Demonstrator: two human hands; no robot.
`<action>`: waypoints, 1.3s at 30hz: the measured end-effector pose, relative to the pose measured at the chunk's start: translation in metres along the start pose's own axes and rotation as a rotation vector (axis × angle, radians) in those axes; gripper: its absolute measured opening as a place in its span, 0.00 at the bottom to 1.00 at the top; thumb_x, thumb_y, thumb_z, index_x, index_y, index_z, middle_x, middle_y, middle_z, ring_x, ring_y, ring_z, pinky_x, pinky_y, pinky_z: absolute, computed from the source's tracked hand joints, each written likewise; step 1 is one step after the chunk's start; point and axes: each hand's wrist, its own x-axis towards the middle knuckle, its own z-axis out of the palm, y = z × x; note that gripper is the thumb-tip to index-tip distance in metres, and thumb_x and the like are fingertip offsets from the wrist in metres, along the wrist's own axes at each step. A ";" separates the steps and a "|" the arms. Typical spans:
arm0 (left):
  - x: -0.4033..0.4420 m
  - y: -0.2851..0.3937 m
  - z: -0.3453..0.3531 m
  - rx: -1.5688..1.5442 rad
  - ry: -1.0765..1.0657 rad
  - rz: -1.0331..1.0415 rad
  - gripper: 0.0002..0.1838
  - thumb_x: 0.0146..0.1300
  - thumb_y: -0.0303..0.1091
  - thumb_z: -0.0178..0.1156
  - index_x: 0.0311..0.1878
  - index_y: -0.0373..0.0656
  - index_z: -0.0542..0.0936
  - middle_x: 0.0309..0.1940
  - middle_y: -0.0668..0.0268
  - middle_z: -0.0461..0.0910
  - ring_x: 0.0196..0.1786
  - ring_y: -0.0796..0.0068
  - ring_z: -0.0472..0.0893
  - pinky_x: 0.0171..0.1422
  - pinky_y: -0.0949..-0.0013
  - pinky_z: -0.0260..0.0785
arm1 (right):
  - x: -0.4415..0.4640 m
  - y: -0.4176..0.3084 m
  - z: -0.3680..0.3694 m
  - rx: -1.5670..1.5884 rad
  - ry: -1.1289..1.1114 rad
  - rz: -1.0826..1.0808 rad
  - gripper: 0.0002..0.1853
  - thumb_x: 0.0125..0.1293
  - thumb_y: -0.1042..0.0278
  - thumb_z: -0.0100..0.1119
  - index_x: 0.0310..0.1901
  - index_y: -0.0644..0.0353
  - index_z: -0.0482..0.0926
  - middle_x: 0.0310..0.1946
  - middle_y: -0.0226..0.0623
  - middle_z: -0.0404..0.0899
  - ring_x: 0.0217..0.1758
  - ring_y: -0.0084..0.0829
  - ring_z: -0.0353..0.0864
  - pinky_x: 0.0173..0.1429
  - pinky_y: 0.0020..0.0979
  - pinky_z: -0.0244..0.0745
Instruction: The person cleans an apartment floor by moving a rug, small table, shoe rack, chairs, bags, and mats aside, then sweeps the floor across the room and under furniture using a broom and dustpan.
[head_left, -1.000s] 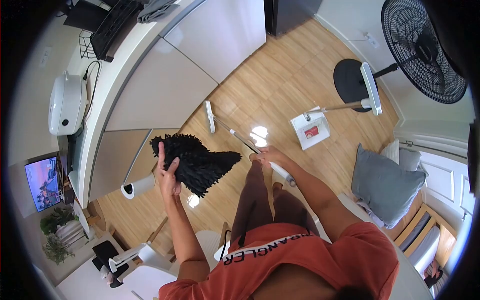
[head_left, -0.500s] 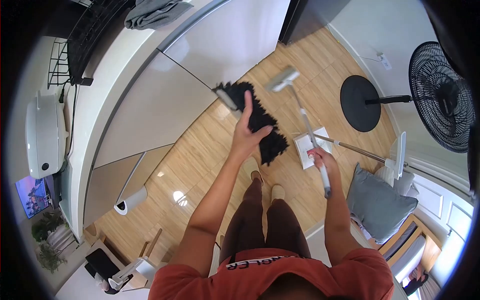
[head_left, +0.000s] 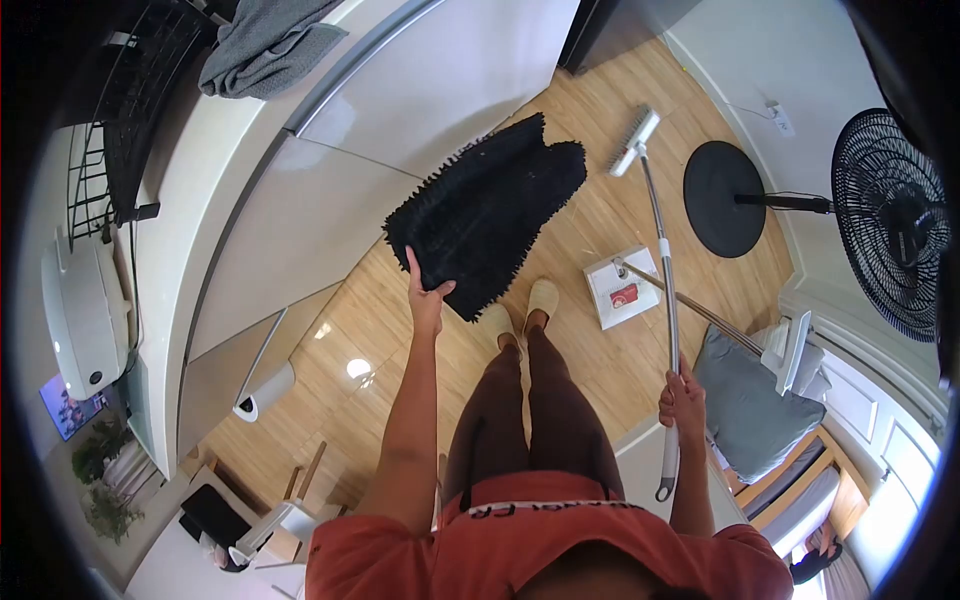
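Observation:
My left hand (head_left: 427,302) grips a black shaggy mat (head_left: 485,210) by its near edge, thumb on top. The mat is spread out in front of the cabinets and its far edge is uneven. In my right hand (head_left: 683,402) is the long handle of a floor scrub brush (head_left: 667,290), fingers wrapped round its grey lower part. The white bristled brush head (head_left: 635,142) points away from me, near the fan's base.
A white box (head_left: 622,290) with a red label lies on the wooden floor, a second pole (head_left: 705,312) crossing over it. Right of these are a black standing fan (head_left: 890,225) and a grey cushion (head_left: 757,405). White cabinets (head_left: 300,225) run along the left, below a counter with a grey towel (head_left: 270,50).
The mat has gone from bunched up to spread out, and my left hand has moved left and nearer to me. My right hand came closer; the brush head swung right.

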 end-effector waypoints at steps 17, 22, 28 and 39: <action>-0.055 -0.026 -0.048 0.942 0.140 -0.246 0.23 0.48 0.30 0.60 0.51 0.37 0.74 0.26 0.61 0.77 0.24 0.75 0.73 0.29 0.73 0.68 | 0.050 -0.017 0.042 0.091 -0.379 0.134 0.21 0.63 0.67 0.48 0.58 0.51 0.61 0.12 0.25 0.57 0.10 0.15 0.56 0.11 0.19 0.53; -0.070 0.002 -0.030 0.858 0.098 -0.443 0.22 0.51 0.31 0.59 0.51 0.36 0.73 0.33 0.60 0.77 0.29 0.73 0.75 0.32 0.72 0.70 | 0.119 -0.004 0.083 0.279 -0.502 0.246 0.13 0.62 0.71 0.47 0.48 0.51 0.64 0.14 0.25 0.56 0.09 0.16 0.52 0.10 0.19 0.49; -0.072 -0.011 -0.058 0.667 0.183 -0.347 0.21 0.49 0.31 0.59 0.49 0.38 0.75 0.32 0.58 0.78 0.24 0.73 0.74 0.30 0.73 0.69 | 0.186 -0.003 0.115 0.338 -0.501 0.141 0.03 0.60 0.72 0.46 0.34 0.57 0.63 0.12 0.29 0.58 0.08 0.20 0.56 0.10 0.22 0.52; -0.008 -0.053 -0.057 1.268 -0.159 -0.079 0.19 0.49 0.29 0.57 0.46 0.35 0.76 0.43 0.51 0.76 0.44 0.61 0.77 0.46 0.65 0.71 | 0.214 -0.015 0.116 0.416 -0.549 0.059 0.07 0.63 0.68 0.47 0.41 0.59 0.67 0.11 0.25 0.60 0.08 0.19 0.57 0.10 0.22 0.52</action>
